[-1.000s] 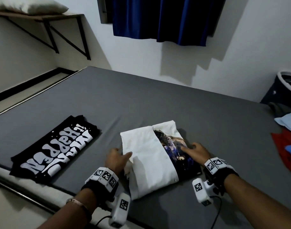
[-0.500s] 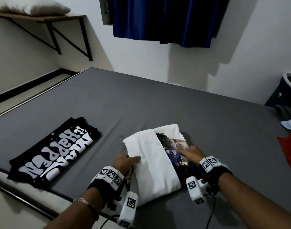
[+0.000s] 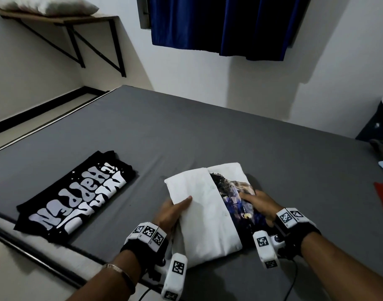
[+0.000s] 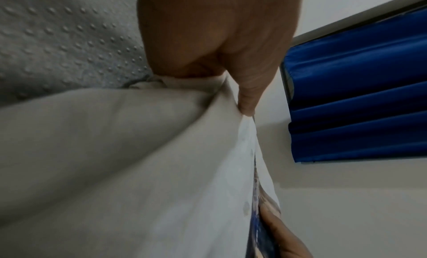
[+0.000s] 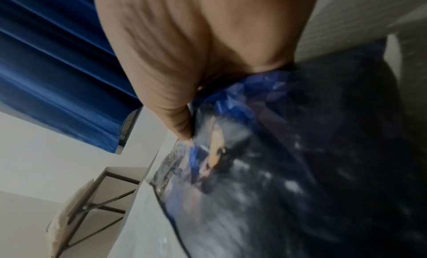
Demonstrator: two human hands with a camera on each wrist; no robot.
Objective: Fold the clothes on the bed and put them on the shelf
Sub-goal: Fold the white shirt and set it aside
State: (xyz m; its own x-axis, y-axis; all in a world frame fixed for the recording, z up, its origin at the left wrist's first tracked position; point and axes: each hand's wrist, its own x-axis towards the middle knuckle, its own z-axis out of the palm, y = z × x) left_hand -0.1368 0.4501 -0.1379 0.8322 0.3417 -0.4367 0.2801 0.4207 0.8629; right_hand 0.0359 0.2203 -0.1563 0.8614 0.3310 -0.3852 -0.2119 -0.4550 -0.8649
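Folded white shirt (image 3: 204, 216) lies near the bed's (image 3: 142, 131) near edge; the left hand (image 3: 172, 212) pinches its left side, thumb on top, while the right hand (image 3: 259, 203) grips its printed right side.

From head height we look forward and down across the grey-sheeted bed (image 3: 186, 131) toward the white wall. Our two wrist cameras sit very close, looking along each palm from opposite sides. All three views share the folded white printed shirt (image 3: 208, 216) (image 4: 138, 170) (image 5: 277, 170) and dark blue curtain (image 3: 218, 22) (image 4: 358, 97) (image 5: 57, 70).
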